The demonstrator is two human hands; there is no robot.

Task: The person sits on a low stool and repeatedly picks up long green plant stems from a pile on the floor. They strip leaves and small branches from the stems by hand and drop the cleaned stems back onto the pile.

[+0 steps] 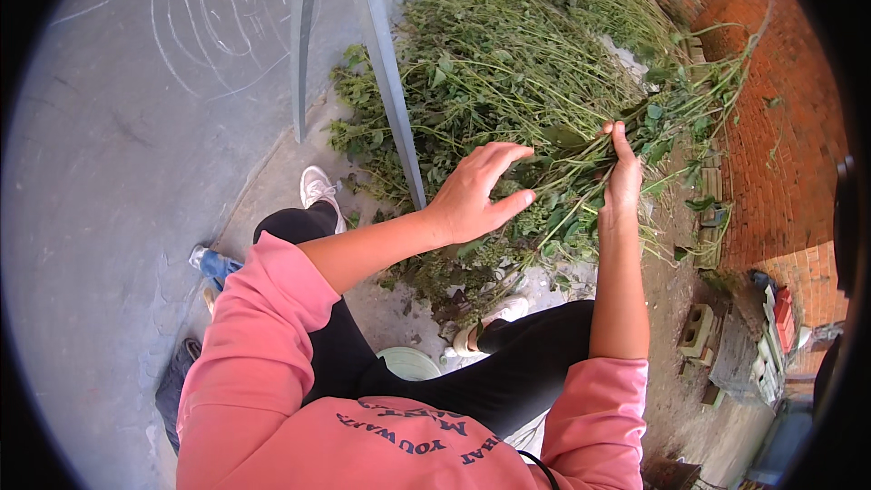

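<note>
My right hand [622, 173] grips a bundle of leafy green stems [694, 112], its thumb laid over them. The stem ends point up and right, and the leafy tops hang down and left towards the ground. Left of the bundle is my left hand [484, 190], thumb and fingers spread, with nothing held between them. Its fingertips are close to the stems; whether they touch them I cannot tell. Behind both hands a large heap of cut plants [517, 75] with leaves and seed heads covers the ground.
A grey metal leg [391, 82] stands between me and the heap, near my left shoe [316, 185]. A pale round tub [409, 363] is between my legs. To the right are a brick wall [782, 150], a hollow concrete block [697, 330] and a red object [784, 320].
</note>
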